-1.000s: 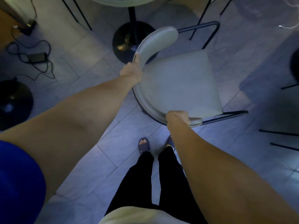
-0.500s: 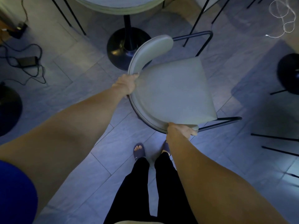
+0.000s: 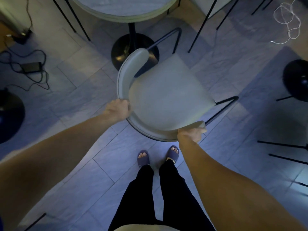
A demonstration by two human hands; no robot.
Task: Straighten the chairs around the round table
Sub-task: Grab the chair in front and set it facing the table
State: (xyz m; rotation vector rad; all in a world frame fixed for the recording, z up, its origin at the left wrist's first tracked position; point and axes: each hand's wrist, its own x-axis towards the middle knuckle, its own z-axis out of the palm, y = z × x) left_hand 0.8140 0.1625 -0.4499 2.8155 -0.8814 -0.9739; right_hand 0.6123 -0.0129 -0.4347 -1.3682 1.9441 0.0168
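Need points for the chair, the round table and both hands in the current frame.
chair (image 3: 166, 95): head view, middle of the seat.
round table (image 3: 123, 5): head view, bare tabletop near its front edge.
left hand (image 3: 116, 110): head view, back of the hand gripping the backrest.
right hand (image 3: 191, 133): head view, knuckles on the backrest end.

Left hand (image 3: 117, 109) grips curved backrest of grey chair (image 3: 166, 95) — right hand (image 3: 193, 133) clamps backrest's other end. Chair seat faces round tabletop (image 3: 124, 10); pedestal base (image 3: 131, 49) just beyond it. Feet in slippers (image 3: 143, 158) on tiled floor (image 3: 86, 177) — cables (image 3: 28, 69) at left.
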